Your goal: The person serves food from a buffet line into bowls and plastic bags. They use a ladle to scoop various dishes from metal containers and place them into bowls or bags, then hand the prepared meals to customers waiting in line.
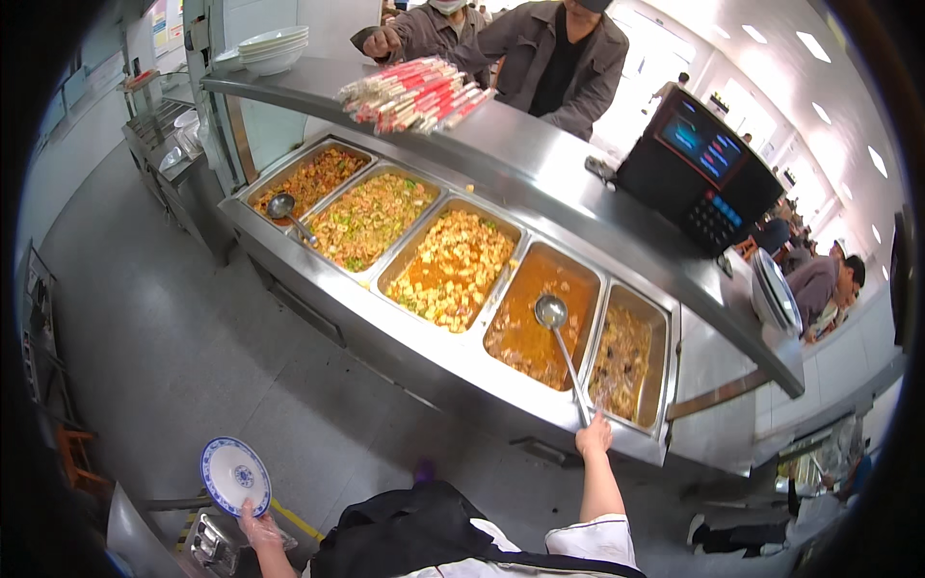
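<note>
My right hand (594, 435) grips the handle of a steel ladle (552, 312), whose bowl rests over a pan of brown stew (531, 347). In my left hand (259, 526), covered by a clear plastic glove, is a white plate with a blue patterned rim (235, 477). Nothing lies on that plate. To the left of the stew is a pan of tofu cubes in sauce (452, 267); on its right, a pan of noodle-like food with dark pieces (620, 361).
Farther left sit a pan of mixed vegetables (372, 217) and a red-brown dish (318, 173) with a second ladle (281, 206). The steel shelf (535, 166) above carries wrapped chopsticks (412, 95), stacked bowls (273, 50), a payment terminal (701, 170) and plates (775, 289). Two people (549, 58) stand behind it.
</note>
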Tool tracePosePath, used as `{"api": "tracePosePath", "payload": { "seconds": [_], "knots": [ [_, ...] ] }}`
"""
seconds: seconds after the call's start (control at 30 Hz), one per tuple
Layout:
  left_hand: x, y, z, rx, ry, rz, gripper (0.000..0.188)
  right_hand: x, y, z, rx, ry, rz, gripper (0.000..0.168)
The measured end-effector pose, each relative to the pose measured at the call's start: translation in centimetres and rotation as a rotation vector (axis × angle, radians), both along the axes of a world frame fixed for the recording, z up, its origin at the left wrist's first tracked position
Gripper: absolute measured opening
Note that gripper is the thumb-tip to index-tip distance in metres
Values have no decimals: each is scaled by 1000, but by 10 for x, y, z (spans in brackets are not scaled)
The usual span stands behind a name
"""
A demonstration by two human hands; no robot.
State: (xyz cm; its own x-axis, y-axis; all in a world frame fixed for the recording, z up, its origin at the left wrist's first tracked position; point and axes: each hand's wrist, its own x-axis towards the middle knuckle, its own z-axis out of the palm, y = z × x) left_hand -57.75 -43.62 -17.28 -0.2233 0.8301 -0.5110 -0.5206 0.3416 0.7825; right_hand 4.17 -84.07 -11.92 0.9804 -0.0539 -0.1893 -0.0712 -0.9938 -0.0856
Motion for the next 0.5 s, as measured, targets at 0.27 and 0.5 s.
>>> {"api": "tracePosePath", "payload": {
  "seconds": [0.27, 0.5],
  "knots": [
    [93, 23, 14, -67, 67, -6, 53, 62, 70, 16, -366, 159, 160, 21],
    [150, 151, -14, -108, -38, -138, 56, 49, 98, 24, 936, 537, -347, 34]
  ]
}}
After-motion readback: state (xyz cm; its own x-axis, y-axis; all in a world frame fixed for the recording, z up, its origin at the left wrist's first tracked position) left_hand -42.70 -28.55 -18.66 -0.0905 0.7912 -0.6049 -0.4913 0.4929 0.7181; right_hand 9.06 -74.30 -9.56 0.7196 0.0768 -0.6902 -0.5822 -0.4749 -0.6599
